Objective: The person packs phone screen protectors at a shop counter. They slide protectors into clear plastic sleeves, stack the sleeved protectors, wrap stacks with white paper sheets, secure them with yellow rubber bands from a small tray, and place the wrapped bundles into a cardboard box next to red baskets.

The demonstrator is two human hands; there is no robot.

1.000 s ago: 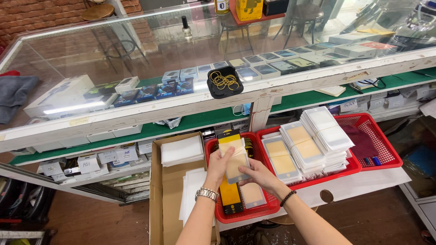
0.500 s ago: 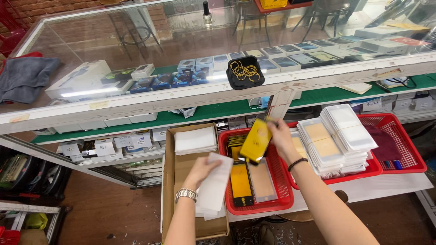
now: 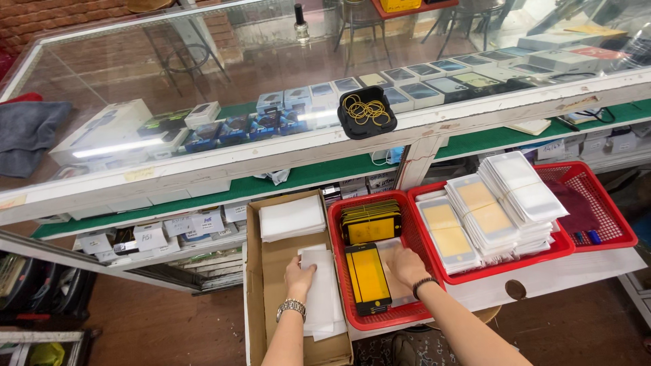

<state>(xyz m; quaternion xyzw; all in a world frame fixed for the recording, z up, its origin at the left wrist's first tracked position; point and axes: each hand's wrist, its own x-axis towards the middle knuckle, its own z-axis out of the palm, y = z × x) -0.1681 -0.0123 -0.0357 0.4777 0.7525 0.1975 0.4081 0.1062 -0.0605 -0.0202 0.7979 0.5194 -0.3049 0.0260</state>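
Observation:
My left hand lies on a white sheet atop a stack of such sheets inside an open cardboard box. My right hand is down in the left red basket, fingers curled on a pale clear packet. Just left of that hand lies a black-framed yellow screen panel. A bundle of similar yellow panels fills the basket's far end.
A second red basket to the right holds banded stacks of white and tan packets. A glass display counter runs across above, with a black tray of rubber bands on it. Small boxes line the green shelf.
My right hand set the yellow panel down at the basket's far end and dropped to the clear packet. My left hand carried the white sheet onto the stack in the box.

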